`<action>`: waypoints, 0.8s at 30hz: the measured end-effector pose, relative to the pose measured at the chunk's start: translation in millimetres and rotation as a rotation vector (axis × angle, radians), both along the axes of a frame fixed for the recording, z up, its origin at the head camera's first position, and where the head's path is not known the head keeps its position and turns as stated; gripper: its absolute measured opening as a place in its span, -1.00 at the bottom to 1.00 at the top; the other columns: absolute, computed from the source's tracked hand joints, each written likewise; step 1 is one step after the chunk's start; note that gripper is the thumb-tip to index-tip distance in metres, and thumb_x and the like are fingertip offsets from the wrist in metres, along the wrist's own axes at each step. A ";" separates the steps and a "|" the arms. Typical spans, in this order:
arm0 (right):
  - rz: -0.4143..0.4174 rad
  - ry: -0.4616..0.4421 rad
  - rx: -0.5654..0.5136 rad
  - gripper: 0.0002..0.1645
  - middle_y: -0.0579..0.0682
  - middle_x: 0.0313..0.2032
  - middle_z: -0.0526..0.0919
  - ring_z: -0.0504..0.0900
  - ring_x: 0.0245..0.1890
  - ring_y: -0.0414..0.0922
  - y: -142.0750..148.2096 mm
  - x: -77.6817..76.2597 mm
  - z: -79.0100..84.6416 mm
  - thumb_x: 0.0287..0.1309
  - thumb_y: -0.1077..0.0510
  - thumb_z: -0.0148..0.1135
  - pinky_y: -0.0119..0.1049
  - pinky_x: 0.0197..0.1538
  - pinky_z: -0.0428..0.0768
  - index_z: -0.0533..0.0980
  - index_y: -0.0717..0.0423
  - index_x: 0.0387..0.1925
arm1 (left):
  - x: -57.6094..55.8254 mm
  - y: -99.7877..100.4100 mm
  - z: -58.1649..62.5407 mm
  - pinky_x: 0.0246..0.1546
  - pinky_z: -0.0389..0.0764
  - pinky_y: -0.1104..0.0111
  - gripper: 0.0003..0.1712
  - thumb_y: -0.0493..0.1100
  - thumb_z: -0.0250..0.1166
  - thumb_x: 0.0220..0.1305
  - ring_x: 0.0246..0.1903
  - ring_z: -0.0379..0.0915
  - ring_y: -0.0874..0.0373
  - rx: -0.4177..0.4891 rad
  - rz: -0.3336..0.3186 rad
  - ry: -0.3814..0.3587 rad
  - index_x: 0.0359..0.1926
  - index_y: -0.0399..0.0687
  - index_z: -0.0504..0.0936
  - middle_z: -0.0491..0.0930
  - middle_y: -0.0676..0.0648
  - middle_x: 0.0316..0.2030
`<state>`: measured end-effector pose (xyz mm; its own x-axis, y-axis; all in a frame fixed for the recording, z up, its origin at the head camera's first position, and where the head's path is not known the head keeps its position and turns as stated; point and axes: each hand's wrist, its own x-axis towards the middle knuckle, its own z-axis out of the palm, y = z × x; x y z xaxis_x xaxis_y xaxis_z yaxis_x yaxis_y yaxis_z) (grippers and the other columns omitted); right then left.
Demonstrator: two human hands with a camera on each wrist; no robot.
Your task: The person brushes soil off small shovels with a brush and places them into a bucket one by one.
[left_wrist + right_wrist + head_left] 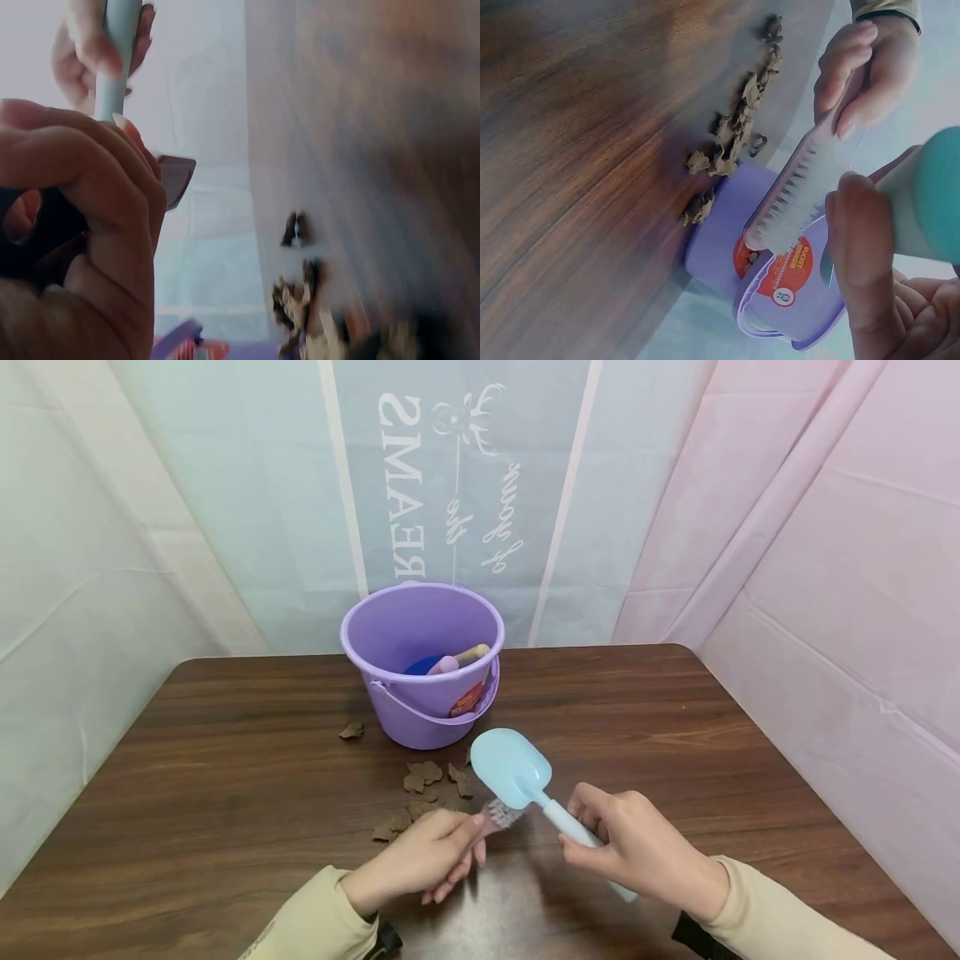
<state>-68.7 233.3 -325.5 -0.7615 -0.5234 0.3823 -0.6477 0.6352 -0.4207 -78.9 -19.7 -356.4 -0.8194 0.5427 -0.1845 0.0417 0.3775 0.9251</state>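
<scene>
My left hand (431, 856) grips the handle of a pink brush (795, 191) with white bristles. In the head view the bristles are close to the scoop of a light blue shovel (510, 764); whether they touch cannot be told. My right hand (633, 843) holds that shovel by its pale handle (573, 827), above the table. Brown dry leaf pieces (423, 775) lie scattered on the wood, beyond and beside the left hand; the hand and shovel hide some of them. Behind them stands a purple bucket (408, 706) with its handle hanging down in front.
Inside the bucket lie a blue item (422, 667), a pink-ended handle (444, 665) and a yellowish handle (472, 653). One leaf piece (351, 731) lies left of the bucket. The dark wooden table (247, 760) is bordered by hanging cloth (277, 502) at back and sides.
</scene>
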 end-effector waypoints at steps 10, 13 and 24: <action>0.011 0.000 0.004 -0.74 -0.40 -0.68 0.44 0.21 -0.72 -0.60 0.6 0.9 -2.5 -0.18 0.21 0.33 -0.69 -0.65 0.26 0.40 -0.05 -0.45 | 8.1 9.9 1.7 -0.96 0.27 0.35 -0.43 0.11 -0.16 0.43 -0.95 0.21 0.29 0.007 -0.021 -0.015 -0.50 -0.20 0.51 0.32 0.05 -0.85; 0.005 0.008 0.004 -0.73 -0.41 -0.69 0.42 0.20 -0.72 -0.61 1.5 1.6 -3.7 -0.19 0.22 0.33 -0.70 -0.66 0.25 0.39 -0.06 -0.46 | 7.7 9.4 2.5 -0.96 0.27 0.33 -0.44 0.10 -0.17 0.44 -0.95 0.21 0.29 0.009 -0.023 -0.010 -0.51 -0.16 0.50 0.32 0.05 -0.84; -0.004 0.019 -0.002 -0.68 -0.45 -0.69 0.38 0.20 -0.73 -0.60 4.2 4.5 -5.4 -0.24 0.24 0.34 -0.71 -0.65 0.23 0.36 -0.10 -0.49 | -2.1 -1.4 7.1 -0.94 0.30 0.29 -0.44 0.10 -0.20 0.45 -0.94 0.22 0.31 -0.003 -0.003 0.024 -0.49 -0.16 0.50 0.34 0.04 -0.82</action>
